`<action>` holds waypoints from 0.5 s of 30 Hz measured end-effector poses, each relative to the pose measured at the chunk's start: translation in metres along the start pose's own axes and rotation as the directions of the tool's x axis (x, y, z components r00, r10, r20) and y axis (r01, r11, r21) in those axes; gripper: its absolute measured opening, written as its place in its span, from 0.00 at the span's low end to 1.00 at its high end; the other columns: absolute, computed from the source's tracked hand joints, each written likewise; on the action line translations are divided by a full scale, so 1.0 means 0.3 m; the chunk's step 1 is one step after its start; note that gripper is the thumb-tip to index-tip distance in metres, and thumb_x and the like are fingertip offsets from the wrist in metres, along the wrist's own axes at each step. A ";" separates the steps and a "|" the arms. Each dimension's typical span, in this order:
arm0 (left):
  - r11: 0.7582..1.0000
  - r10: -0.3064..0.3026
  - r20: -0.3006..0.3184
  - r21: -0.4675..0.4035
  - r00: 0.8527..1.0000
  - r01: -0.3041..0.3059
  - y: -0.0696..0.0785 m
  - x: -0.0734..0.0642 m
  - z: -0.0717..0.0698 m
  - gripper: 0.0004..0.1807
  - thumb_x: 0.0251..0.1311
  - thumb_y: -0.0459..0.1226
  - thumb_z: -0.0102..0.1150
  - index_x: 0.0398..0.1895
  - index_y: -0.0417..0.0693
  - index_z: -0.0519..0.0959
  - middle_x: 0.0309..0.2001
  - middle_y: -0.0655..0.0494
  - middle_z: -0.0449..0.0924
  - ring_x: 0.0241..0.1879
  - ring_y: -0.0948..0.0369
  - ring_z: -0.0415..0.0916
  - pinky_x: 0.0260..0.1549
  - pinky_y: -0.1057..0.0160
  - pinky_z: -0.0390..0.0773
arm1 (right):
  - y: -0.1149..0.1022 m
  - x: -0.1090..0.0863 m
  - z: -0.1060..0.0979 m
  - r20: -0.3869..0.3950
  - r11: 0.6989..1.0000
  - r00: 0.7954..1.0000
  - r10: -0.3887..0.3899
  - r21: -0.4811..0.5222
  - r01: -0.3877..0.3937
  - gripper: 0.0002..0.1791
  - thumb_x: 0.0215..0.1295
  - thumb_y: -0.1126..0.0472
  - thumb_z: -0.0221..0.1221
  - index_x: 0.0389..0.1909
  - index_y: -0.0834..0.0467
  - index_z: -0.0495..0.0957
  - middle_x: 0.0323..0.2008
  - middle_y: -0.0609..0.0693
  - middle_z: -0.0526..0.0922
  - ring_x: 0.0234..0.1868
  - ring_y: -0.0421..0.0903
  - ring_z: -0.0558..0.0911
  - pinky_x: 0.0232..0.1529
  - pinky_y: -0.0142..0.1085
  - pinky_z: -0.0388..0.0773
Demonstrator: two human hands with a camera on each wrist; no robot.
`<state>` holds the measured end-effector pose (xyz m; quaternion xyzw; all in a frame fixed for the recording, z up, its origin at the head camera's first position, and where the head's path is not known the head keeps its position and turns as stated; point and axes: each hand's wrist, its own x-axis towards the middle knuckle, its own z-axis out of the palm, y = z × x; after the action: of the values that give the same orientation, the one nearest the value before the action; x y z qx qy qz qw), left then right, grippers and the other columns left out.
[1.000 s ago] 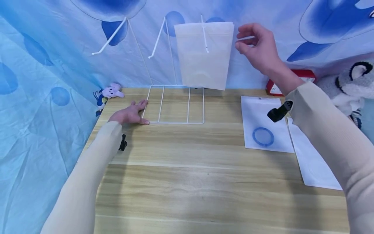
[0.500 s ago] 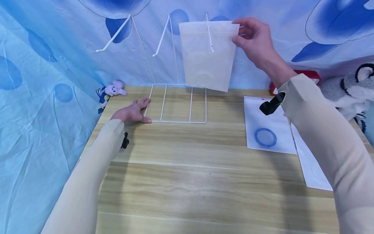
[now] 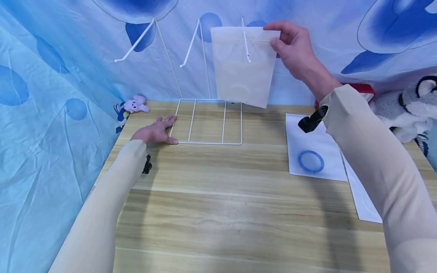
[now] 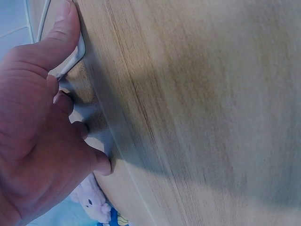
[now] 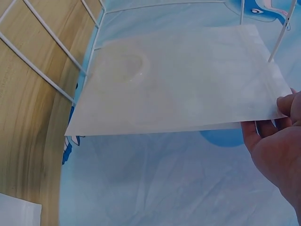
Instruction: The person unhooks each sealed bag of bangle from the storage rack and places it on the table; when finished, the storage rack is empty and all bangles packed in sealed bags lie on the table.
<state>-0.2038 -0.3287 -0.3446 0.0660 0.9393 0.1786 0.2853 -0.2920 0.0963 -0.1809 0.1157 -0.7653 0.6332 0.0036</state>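
A white wire rack [image 3: 209,143] stands at the back of the table, its base lying flat and several hooked arms slanting forward. On its right arm [image 3: 246,49] hangs a translucent white zip bag [image 3: 232,70]. My right hand [image 3: 295,51] pinches the bag's upper right corner, thumb in front and fingers behind. In the right wrist view a faint round shape [image 5: 131,68] shows through the bag's lower part. My left hand [image 3: 153,132] rests at the left side of the rack's base, fingers spread, its thumb [image 4: 66,28] straight along the front corner wire.
To the right lie a white bag with a blue ring [image 3: 310,161] and a second white bag [image 3: 362,193], partly under the right sleeve. Behind are a red clock [image 3: 363,90] and a grey plush toy [image 3: 406,104]. A small purple plush [image 3: 136,104] sits at the back left.
My right hand has come in from the right of the hanging bag and taken hold of its upper right corner. The left hand stays on the rack's base.
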 end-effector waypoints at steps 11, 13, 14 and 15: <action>1.000 0.000 0.003 0.005 1.000 0.000 -0.002 0.013 -0.002 0.58 0.64 0.49 0.66 0.81 0.47 0.34 0.80 0.44 0.28 0.75 0.38 0.19 0.67 0.30 0.36 | -0.007 -0.019 -0.004 0.006 0.998 1.000 0.008 0.061 -0.008 0.18 0.76 0.67 0.51 0.58 0.51 0.82 0.54 0.53 0.78 0.55 0.48 0.77 0.59 0.37 0.75; 1.000 0.004 0.003 0.007 1.000 -0.004 -0.001 0.013 -0.003 0.58 0.64 0.49 0.66 0.81 0.47 0.34 0.80 0.44 0.28 0.74 0.37 0.19 0.67 0.30 0.36 | -0.008 -0.024 -0.005 0.005 0.998 1.000 0.009 0.055 -0.010 0.18 0.75 0.67 0.52 0.58 0.51 0.82 0.53 0.53 0.79 0.54 0.48 0.77 0.58 0.37 0.75; 1.000 0.006 0.002 0.007 1.000 -0.006 -0.001 0.012 -0.004 0.58 0.63 0.49 0.66 0.81 0.47 0.34 0.80 0.44 0.28 0.74 0.37 0.19 0.67 0.30 0.36 | -0.009 -0.026 -0.006 0.006 0.999 1.000 0.008 0.054 -0.009 0.17 0.75 0.67 0.52 0.58 0.51 0.82 0.52 0.53 0.79 0.54 0.48 0.77 0.58 0.37 0.76; 1.000 0.004 0.002 0.009 1.000 -0.004 -0.001 0.011 -0.004 0.58 0.64 0.49 0.66 0.81 0.47 0.34 0.80 0.44 0.28 0.74 0.37 0.19 0.67 0.30 0.36 | -0.009 -0.028 -0.008 0.006 0.999 1.000 0.007 0.049 -0.007 0.17 0.75 0.67 0.52 0.58 0.51 0.82 0.51 0.53 0.79 0.54 0.48 0.77 0.58 0.37 0.76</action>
<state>-0.2072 -0.3286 -0.3453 0.0694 0.9396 0.1751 0.2857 -0.2836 0.0995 -0.1790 0.1148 -0.7501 0.6513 -0.0035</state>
